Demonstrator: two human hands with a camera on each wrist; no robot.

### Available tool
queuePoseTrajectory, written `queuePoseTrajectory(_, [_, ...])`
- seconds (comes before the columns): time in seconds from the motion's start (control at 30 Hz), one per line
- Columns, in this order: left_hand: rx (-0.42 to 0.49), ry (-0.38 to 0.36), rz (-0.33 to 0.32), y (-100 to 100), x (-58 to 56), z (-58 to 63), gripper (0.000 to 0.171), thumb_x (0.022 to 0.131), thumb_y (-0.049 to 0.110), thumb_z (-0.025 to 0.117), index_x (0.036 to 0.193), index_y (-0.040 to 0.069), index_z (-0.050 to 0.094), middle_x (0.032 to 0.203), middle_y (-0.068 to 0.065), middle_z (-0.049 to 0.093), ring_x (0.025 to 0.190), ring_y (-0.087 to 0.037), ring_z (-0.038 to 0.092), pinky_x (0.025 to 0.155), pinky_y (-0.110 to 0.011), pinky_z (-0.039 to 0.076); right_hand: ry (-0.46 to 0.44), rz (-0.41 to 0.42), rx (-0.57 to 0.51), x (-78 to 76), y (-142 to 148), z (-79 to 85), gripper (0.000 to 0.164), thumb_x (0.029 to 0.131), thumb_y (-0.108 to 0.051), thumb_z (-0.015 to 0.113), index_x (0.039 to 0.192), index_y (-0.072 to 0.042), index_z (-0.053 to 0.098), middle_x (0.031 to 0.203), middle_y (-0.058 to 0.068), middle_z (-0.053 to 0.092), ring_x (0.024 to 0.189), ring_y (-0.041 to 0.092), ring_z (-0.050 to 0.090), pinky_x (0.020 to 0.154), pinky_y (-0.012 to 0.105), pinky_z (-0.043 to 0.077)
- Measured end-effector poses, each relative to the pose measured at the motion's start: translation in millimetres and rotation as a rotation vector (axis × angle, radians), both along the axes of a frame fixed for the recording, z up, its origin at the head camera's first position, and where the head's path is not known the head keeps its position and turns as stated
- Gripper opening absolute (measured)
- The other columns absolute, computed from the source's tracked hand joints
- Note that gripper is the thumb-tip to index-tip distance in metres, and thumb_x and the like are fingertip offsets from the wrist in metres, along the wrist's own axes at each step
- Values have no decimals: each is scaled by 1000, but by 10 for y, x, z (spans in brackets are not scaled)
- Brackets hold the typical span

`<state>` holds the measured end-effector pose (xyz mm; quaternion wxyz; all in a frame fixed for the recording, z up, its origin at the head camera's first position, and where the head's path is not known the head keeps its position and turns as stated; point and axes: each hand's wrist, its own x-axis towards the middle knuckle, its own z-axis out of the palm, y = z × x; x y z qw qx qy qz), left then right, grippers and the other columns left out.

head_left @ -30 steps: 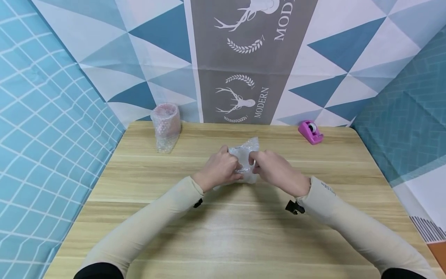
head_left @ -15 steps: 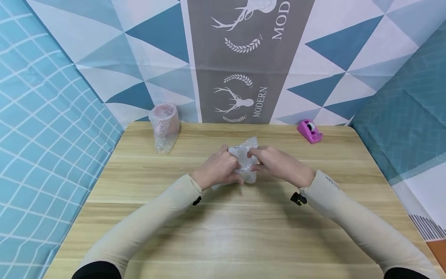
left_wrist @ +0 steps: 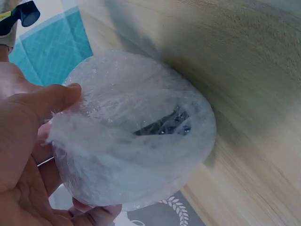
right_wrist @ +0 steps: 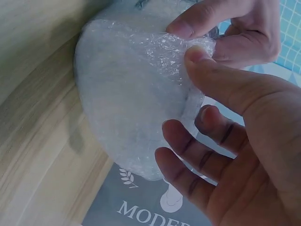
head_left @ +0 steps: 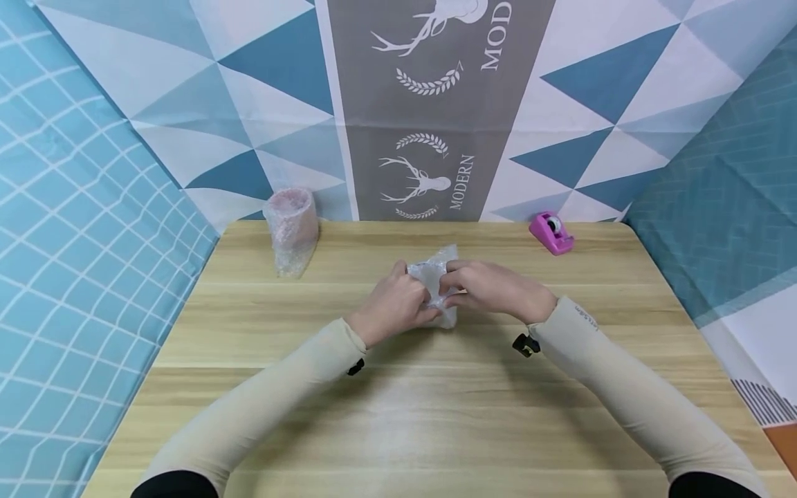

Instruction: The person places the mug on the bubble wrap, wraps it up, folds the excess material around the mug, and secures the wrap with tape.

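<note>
A rounded bundle in clear bubble wrap (head_left: 431, 275) is between the two hands above the middle of the table. In the left wrist view, a dark patch (left_wrist: 164, 125) shows through the wrap; the rest of the contents is veiled. My left hand (head_left: 394, 306) grips the bundle's near edge, thumb over the wrap and fingers round its side. My right hand (head_left: 492, 287) pinches the wrap's edge, its thumb (right_wrist: 200, 56) on the wrap close to the left thumb. The other right fingers (right_wrist: 188, 150) are loosely bent alongside.
On the wooden table (head_left: 398, 429), a pinkish cylinder in bubble wrap (head_left: 292, 225) stands at the back left. A pink tape dispenser (head_left: 551, 234) sits at the back right. Patterned cloth (head_left: 398, 104) rises behind the table.
Half a second ago the right thumb and index finger were spread apart; now they have come together on the wrap. The left thumb has swung towards the right hand. The bundle stays in place.
</note>
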<state>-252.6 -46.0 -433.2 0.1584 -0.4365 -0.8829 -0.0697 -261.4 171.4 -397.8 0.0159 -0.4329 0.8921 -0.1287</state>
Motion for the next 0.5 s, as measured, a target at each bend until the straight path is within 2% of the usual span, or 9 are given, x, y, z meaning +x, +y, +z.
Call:
queuePoseTrajectory(0.1, [-12, -25, 12, -12, -11, 23, 33, 91, 46, 76, 80, 16, 80, 69, 4, 73, 62, -12, 62, 82, -39, 43, -15, -14, -1, -21, -4, 26, 13, 90, -21, 79, 100, -13, 76, 101, 2, 71, 90, 16, 69, 82, 33, 61])
queuePoseTrajectory(0.17, [-13, -80, 16, -42, -20, 52, 35, 86, 48, 80, 89, 14, 82, 76, 2, 76, 66, -13, 64, 85, -39, 42, -15, -31, -4, -27, 15, 45, 20, 89, -24, 80, 105, -12, 77, 103, 3, 71, 92, 17, 69, 83, 34, 61])
queuePoseTrajectory(0.23, [1, -143, 14, -86, -24, 94, 40, 82, 49, 82, 99, 11, 82, 90, -1, 79, 77, -13, 70, 90, -39, 42, 1, -49, -11, -29, 48, 59, 31, 87, -28, 81, 113, -12, 76, 110, 6, 71, 96, 19, 70, 85, 37, 62])
queuePoseTrajectory(0.3, [20, -206, -4, -141, -18, 146, 42, 84, 43, 82, 109, 9, 80, 104, -5, 80, 90, -15, 73, 95, -40, 44, 25, -58, -24, -23, 94, 64, 38, 87, -31, 81, 119, -11, 75, 114, 9, 68, 99, 21, 68, 87, 39, 61])
queuePoseTrajectory(0.4, [83, -274, -26, -229, 6, 227, 34, 91, 25, 79, 119, 5, 76, 120, -8, 76, 111, -19, 72, 104, -38, 50, 84, -39, -76, -27, 146, 55, 35, 89, -21, 81, 121, -9, 74, 121, 15, 66, 105, 28, 66, 91, 43, 60])
queuePoseTrajectory(0.5, [123, -294, -35, -310, 43, 281, 27, 92, 11, 77, 117, 4, 76, 117, -9, 76, 111, -23, 72, 101, -38, 57, 149, -1, -110, -52, 162, 31, 32, 87, -2, 79, 118, -8, 74, 128, 20, 65, 115, 37, 64, 101, 49, 55])
